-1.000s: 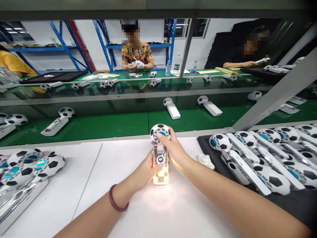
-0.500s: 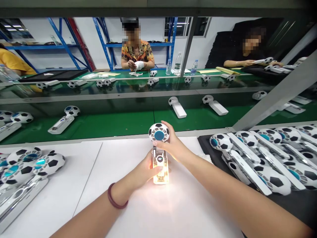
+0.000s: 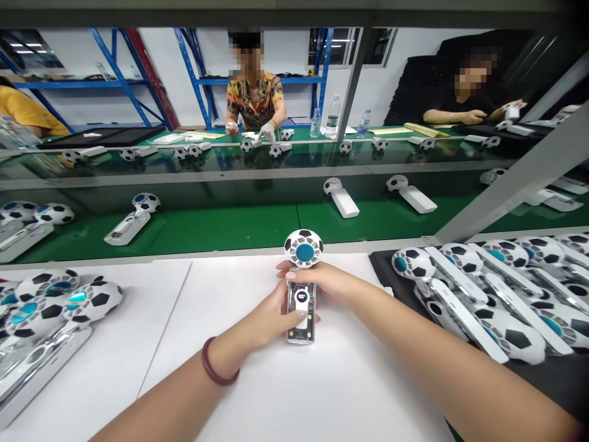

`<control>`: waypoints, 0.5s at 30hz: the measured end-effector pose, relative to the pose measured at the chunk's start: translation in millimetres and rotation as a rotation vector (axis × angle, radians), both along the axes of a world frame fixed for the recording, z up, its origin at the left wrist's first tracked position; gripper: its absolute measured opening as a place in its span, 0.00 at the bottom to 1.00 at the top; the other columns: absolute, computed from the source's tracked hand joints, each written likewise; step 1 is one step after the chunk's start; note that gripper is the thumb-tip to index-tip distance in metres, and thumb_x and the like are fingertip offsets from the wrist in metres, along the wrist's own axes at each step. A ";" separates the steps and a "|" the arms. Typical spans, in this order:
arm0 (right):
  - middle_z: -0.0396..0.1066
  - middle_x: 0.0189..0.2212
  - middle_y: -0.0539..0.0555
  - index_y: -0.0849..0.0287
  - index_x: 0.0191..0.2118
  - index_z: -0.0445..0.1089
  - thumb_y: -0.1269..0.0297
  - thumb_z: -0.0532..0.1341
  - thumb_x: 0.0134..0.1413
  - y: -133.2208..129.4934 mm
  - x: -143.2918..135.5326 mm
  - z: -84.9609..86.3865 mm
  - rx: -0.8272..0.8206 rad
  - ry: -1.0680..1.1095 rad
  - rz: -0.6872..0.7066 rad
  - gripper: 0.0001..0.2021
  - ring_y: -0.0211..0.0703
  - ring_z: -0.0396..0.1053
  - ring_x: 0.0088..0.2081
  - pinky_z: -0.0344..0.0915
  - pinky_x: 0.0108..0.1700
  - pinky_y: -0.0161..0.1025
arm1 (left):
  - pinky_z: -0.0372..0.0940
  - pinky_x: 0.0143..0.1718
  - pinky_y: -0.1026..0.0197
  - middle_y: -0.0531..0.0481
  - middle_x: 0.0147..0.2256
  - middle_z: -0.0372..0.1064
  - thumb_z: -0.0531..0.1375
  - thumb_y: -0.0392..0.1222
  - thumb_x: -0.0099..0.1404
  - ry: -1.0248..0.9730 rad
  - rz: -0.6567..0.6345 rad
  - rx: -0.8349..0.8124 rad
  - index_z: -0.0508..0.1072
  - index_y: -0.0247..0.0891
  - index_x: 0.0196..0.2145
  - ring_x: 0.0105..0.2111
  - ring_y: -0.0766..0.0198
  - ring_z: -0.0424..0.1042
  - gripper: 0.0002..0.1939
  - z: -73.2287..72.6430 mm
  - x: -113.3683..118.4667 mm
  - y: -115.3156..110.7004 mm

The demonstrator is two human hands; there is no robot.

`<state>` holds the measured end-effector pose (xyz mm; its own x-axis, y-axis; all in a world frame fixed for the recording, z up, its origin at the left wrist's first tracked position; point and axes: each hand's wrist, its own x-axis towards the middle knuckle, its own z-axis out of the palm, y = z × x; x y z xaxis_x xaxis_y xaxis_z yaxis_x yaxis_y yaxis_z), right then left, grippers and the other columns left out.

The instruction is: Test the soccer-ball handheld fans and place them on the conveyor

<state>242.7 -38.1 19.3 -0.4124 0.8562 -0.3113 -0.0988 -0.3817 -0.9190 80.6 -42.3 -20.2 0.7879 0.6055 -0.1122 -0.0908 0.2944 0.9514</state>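
Right grip [image 3: 324, 279] moved down ball-topped device [image 3: 302, 298], left grip [image 3: 275, 314] wrapped round its body [image 3: 300, 334], both closed on it, ball [image 3: 304, 252] above

A green conveyor belt [image 3: 221, 228], matching gadgets [image 3: 345, 203] and 3 co-workers [image 3: 257, 101] show a factory.

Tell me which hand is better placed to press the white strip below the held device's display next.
Probably the left hand: its thumb lies over the white strip of the device. The right hand sits higher, just beneath the football-patterned head.
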 end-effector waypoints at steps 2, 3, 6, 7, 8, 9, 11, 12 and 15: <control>0.70 0.33 0.54 0.56 0.42 0.68 0.56 0.64 0.45 -0.1 -1.7 -0.4 -0.022 0.016 -0.007 0.17 0.41 0.68 0.29 0.57 0.19 0.30 | 0.68 0.39 0.52 0.42 0.43 0.64 0.62 0.45 0.58 0.007 0.006 -0.010 0.53 0.40 0.53 0.39 0.53 0.72 0.29 0.9 -0.1 -0.1; 0.70 0.32 0.53 0.57 0.41 0.68 0.56 0.64 0.45 0.0 -2.4 -0.5 -0.032 0.022 -0.007 0.17 0.41 0.68 0.28 0.58 0.19 0.30 | 0.68 0.39 0.52 0.41 0.43 0.64 0.62 0.45 0.58 0.007 0.005 -0.012 0.53 0.41 0.53 0.39 0.53 0.72 0.30 0.9 -0.5 -0.1; 0.70 0.27 0.52 0.58 0.41 0.67 0.57 0.63 0.46 0.7 -3.9 -0.3 -0.037 0.060 0.030 0.16 0.40 0.67 0.24 0.57 0.18 0.30 | 0.68 0.40 0.51 0.40 0.45 0.63 0.62 0.44 0.58 0.008 0.009 0.000 0.49 0.43 0.56 0.40 0.52 0.72 0.33 -0.5 -2.3 -0.4; 0.70 0.27 0.53 0.58 0.41 0.67 0.57 0.63 0.45 1.1 -3.8 -0.4 -0.039 0.071 0.040 0.16 0.40 0.67 0.24 0.56 0.17 0.30 | 0.68 0.40 0.50 0.40 0.46 0.62 0.61 0.44 0.59 0.011 0.011 0.005 0.47 0.43 0.57 0.41 0.52 0.72 0.34 -1.0 -2.7 -0.6; 0.70 0.27 0.53 0.59 0.40 0.67 0.58 0.63 0.45 1.6 -3.4 -0.6 -0.042 0.074 0.039 0.16 0.40 0.67 0.24 0.56 0.17 0.30 | 0.68 0.41 0.49 0.39 0.47 0.62 0.61 0.44 0.59 0.016 0.014 0.006 0.45 0.43 0.57 0.41 0.51 0.71 0.35 -1.2 -2.9 -0.8; 0.70 0.28 0.53 0.59 0.40 0.67 0.58 0.63 0.44 2.0 -2.7 -1.0 -0.047 0.072 0.033 0.16 0.40 0.67 0.25 0.56 0.18 0.30 | 0.68 0.41 0.48 0.39 0.47 0.62 0.61 0.43 0.59 0.020 0.015 0.005 0.43 0.43 0.58 0.42 0.51 0.71 0.37 -0.9 -2.8 -1.1; 0.70 0.28 0.54 0.60 0.40 0.67 0.58 0.64 0.43 2.4 -1.0 -2.8 -0.064 0.073 0.034 0.16 0.41 0.68 0.25 0.56 0.18 0.30 | 0.67 0.41 0.47 0.38 0.48 0.62 0.61 0.43 0.59 0.021 0.016 0.003 0.40 0.44 0.59 0.42 0.50 0.71 0.39 1.4 -1.7 -1.9; 0.70 0.28 0.54 0.60 0.40 0.67 0.58 0.64 0.43 2.5 -0.4 -4.2 -0.068 0.080 0.040 0.17 0.41 0.68 0.24 0.56 0.18 0.30 | 0.67 0.42 0.47 0.38 0.48 0.62 0.61 0.44 0.59 0.026 0.018 0.000 0.39 0.44 0.59 0.42 0.50 0.71 0.40 3.1 -0.9 -2.4; 0.70 0.30 0.54 0.60 0.39 0.68 0.57 0.64 0.43 3.0 -2.1 -9.1 -0.066 0.108 0.026 0.16 0.40 0.68 0.26 0.57 0.19 0.31 | 0.67 0.41 0.48 0.39 0.46 0.63 0.61 0.43 0.59 0.060 0.016 -0.005 0.38 0.45 0.59 0.42 0.51 0.71 0.41 7.0 0.9 -3.8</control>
<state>240.6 -35.1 10.2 -0.4687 0.8236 -0.3194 -0.1848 -0.4450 -0.8763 81.5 -46.0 -13.2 0.7696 0.6177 -0.1618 -0.0384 0.2977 0.9539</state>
